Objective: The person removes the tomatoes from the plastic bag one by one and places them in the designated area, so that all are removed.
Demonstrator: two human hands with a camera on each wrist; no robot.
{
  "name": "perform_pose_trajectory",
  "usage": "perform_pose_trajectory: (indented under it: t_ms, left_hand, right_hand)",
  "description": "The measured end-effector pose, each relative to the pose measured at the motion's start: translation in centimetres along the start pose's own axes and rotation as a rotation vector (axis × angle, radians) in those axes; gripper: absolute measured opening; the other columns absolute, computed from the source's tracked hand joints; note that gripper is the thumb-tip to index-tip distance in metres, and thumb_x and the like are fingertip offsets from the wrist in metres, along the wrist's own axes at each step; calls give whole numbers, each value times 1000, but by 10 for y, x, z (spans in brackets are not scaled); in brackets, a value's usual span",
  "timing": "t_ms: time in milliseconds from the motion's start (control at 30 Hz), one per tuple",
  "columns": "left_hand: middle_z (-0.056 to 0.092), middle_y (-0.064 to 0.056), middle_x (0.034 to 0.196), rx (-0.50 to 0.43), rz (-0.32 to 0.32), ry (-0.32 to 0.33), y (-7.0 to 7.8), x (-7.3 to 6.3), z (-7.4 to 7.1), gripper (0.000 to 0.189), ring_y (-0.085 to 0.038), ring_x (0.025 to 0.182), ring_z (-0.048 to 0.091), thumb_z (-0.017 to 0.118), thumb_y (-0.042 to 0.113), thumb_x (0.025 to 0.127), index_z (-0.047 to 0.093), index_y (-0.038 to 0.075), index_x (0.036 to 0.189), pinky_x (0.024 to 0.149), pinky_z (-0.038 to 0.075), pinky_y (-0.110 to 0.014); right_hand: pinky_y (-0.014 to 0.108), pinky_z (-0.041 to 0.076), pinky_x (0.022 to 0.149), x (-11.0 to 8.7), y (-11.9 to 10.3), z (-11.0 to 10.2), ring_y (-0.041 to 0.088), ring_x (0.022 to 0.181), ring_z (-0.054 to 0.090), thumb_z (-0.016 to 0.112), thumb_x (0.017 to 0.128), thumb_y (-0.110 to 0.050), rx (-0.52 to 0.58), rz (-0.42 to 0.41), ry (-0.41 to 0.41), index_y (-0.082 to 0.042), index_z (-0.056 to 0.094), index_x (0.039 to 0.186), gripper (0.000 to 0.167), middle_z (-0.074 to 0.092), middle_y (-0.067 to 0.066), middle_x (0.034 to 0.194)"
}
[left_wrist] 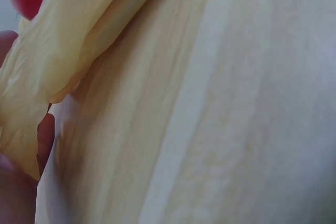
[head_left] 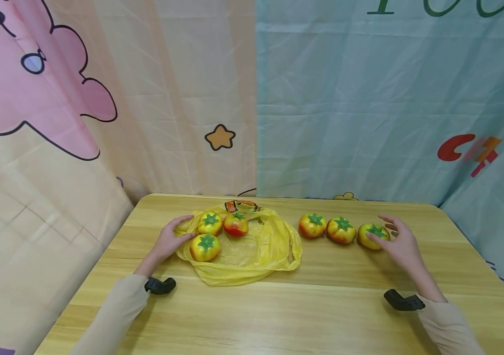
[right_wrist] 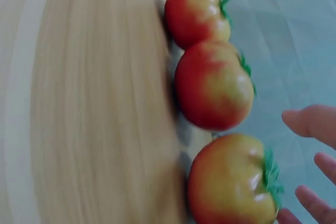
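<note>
A yellow plastic bag lies spread on the table with three red-and-yellow toy tomatoes on it: a front one, one behind it and a redder one. My left hand holds the bag's left edge, and folds of the bag partly cover the fingers in the left wrist view. Right of the bag, three more tomatoes stand in a row: left, middle and right. Around the right tomato, my right hand spreads its fingers, apart from it in the right wrist view.
The wooden table reaches back to hanging printed curtains. A black wrist camera mount sits on the left forearm, another mount on the right.
</note>
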State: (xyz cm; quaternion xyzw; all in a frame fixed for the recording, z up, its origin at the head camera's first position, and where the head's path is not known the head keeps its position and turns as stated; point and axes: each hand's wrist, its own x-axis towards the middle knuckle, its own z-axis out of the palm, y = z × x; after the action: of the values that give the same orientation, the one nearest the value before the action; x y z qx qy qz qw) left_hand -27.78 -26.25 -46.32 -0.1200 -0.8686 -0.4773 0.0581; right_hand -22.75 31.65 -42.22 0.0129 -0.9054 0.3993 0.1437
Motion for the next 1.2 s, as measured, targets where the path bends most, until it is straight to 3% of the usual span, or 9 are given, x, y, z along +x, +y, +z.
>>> perform_pose_trajectory:
  t_ms: [333,600,900,1033,1133,1200]
  left_hand:
    - [44,-27,143,6,-5,7,2,-2,0,53,-43,137,34,68,6,87,49,0,136,115,23,-59]
    - [41,-33,142,-17,-9,2,27,-8,-2,51,-48,135,32,64,-1,87,47,-9,135,113,21,-63]
    - [43,-27,144,-40,-9,9,-1,0,1,52,-43,137,33,68,7,87,49,-1,136,116,20,-59]
    - [42,-31,142,-39,-11,0,19,-6,-1,51,-46,136,33,65,2,88,47,-6,135,114,21,-61]
    - [41,-33,142,-40,-16,-6,37,-11,-3,50,-48,136,32,63,0,88,47,-9,135,114,21,-62]
    - [42,-32,142,-42,-19,-7,40,-11,-3,50,-46,137,32,63,1,89,46,-9,135,115,21,-61]
  right_hand:
    - [64,34,100,2,-29,16,48,122,41,73,84,-17,45,-53,114,2,49,133,57,45,31,133]
    - [52,37,98,4,-45,50,40,116,47,77,78,-8,118,-151,172,2,56,125,52,53,25,122]
    - [40,42,92,0,-68,86,26,107,51,81,72,-4,185,-273,212,-2,61,119,51,59,18,113]
    - [30,42,93,1,-83,102,32,110,52,80,74,-5,221,-284,168,-1,60,119,50,58,20,115]
    - [34,43,94,1,-96,112,37,112,51,80,75,-5,260,-291,128,-1,59,119,49,57,21,117]
    - [42,45,95,2,-104,118,37,112,52,80,74,-4,278,-306,110,-2,60,119,49,58,20,117]
